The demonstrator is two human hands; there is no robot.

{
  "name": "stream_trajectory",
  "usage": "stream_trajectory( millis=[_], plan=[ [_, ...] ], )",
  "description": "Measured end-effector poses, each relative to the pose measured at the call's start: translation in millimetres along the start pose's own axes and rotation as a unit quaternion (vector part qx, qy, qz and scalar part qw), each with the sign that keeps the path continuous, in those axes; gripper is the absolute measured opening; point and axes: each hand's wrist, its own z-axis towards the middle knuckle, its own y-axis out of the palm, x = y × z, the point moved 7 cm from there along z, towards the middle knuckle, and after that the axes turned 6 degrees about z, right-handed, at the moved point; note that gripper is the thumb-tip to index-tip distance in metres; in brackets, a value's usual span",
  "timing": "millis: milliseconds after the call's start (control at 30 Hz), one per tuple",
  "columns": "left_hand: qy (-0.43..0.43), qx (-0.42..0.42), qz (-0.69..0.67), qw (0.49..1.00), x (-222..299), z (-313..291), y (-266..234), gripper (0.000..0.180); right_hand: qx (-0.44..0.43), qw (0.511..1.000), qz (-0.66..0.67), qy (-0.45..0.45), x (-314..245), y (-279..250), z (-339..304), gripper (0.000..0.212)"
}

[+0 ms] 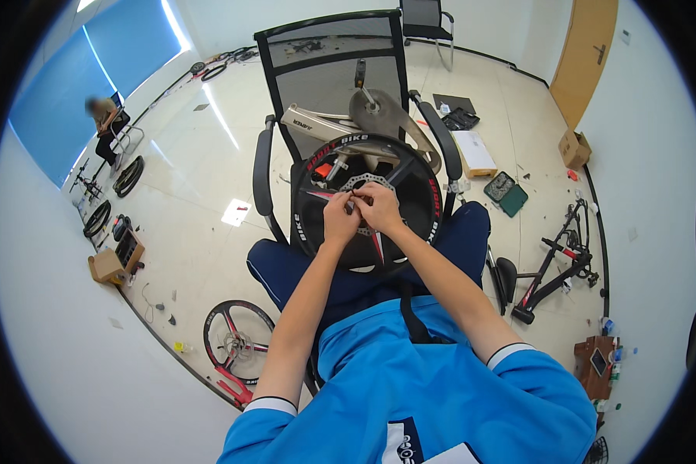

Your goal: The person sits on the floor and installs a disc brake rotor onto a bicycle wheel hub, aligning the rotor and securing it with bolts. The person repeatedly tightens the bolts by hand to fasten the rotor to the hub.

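Observation:
A black bicycle wheel (421, 197) with red and white lettering on its rim rests across my lap and the seat of the chair in front of me. At its hub is a silver disc brake rotor (366, 179), partly covered by my fingers. My left hand (340, 220) and my right hand (380, 206) meet above the hub, fingertips pinched together. Between them shows a small dark part (353, 193), too small to name. Behind the wheel, a silver bicycle frame (309, 122) with a crank and round chainring cover (373, 114) lies on the mesh-backed office chair (329, 54).
On the floor to the right lie a folding bike frame (553, 282), an open green case (510, 199) and a white box (473, 153). Another wheel (238, 340) and a red fork (232, 388) lie lower left. A person (107, 127) sits far left.

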Motion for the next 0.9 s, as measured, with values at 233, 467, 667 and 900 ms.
stream_trajectory(
  millis=[233,467,667,900],
  plan=[
    [-0.022,-0.067,0.028,0.997,-5.5,-0.3,14.6,0.012,-0.004,0.999,-0.032,0.009,3.0,-6.0,0.5,0.019],
    [-0.063,-0.02,0.028,0.997,-17.7,-5.9,9.1,0.011,0.02,0.998,0.026,0.059,-3.3,-3.6,-3.7,0.021],
    [0.014,-0.073,0.035,0.997,-5.0,0.9,10.4,0.012,0.017,0.999,-0.031,0.02,-9.9,-6.5,-3.4,0.013],
    [0.029,-0.096,0.018,0.995,-19.2,-2.5,9.6,0.01,-0.096,0.995,-0.003,-0.001,-9.6,2.7,1.0,0.018]
  ],
)
